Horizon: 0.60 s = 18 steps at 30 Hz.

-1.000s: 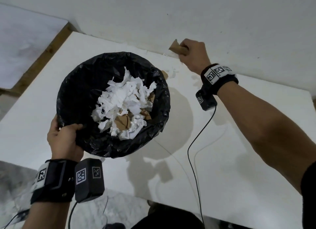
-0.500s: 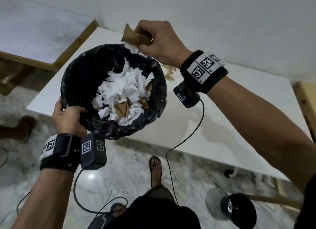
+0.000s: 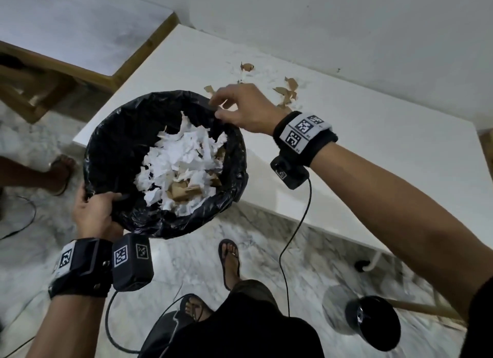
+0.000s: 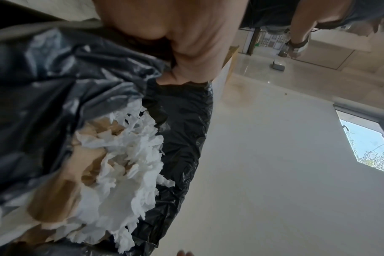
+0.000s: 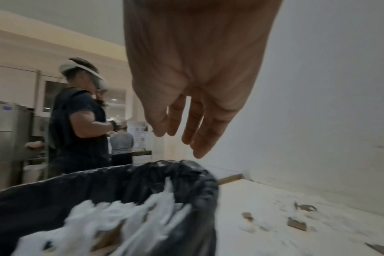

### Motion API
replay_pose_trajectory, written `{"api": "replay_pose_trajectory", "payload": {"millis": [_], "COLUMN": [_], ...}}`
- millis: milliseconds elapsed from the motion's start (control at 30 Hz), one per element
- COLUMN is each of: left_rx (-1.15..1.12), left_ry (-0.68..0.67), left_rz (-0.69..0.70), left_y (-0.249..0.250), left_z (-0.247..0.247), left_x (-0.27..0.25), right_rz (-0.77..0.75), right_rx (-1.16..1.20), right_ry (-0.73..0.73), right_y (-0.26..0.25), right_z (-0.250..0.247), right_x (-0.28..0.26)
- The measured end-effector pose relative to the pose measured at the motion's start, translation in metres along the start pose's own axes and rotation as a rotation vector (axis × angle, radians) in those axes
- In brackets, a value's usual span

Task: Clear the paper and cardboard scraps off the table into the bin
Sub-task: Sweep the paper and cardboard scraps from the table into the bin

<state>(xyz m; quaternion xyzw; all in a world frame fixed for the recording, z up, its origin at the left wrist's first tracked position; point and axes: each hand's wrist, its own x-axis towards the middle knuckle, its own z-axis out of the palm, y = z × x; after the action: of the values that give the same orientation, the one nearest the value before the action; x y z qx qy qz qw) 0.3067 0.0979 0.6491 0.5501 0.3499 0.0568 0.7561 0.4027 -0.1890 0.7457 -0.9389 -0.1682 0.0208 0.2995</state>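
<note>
Fingers [image 5: 195,124] of the right hand [image 3: 246,109] hang straight and loosely spread, holding nothing, above the far rim of the bin [image 3: 112,133]. Left hand [image 3: 93,213] grips the bin's near rim, thumb over the black liner, holding the bin beside the tabletop [image 3: 373,149] edge. Torn white paper [image 3: 184,154] and brown cardboard bits [image 3: 184,193] fill the bin's middle. More cardboard scraps [image 3: 286,93] and small white flecks lie on the tabletop near the wall, just beyond the right hand. Another person [image 5: 81,121] stands in the background
</note>
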Motion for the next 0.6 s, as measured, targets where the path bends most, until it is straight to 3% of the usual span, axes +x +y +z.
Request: {"api": "replay_pose_trajectory", "payload": {"millis": [133, 300, 367, 533, 600], "left_rx": [0.015, -0.04, -0.046, -0.039, -0.019], "left_ry": [0.021, 0.136, 0.162, 0.229, 0.232], "left_rz": [-0.02, -0.023, -0.047, -0.079, -0.062], "left_y": [-0.005, -0.01, -0.01, -0.015, -0.017], "left_z": [-0.008, -0.021, -0.026, -0.038, -0.041], "left_x": [0.008, 0.022, 0.025, 0.027, 0.023], "right_rz": [0.146, 0.265, 0.281, 0.304, 0.292], "right_rx": [-0.014, -0.111, -0.15, -0.362, -0.408], "right_ry": [0.076, 0.004, -0.098, -0.513, -0.579], "right_y": [0.048, 0.101, 0.118, 0.148, 0.155], "right_z": [-0.013, 0.0, 0.018, 0.085, 0.111], "right_x": [0.012, 0.026, 0.027, 0.01, 0.0]}}
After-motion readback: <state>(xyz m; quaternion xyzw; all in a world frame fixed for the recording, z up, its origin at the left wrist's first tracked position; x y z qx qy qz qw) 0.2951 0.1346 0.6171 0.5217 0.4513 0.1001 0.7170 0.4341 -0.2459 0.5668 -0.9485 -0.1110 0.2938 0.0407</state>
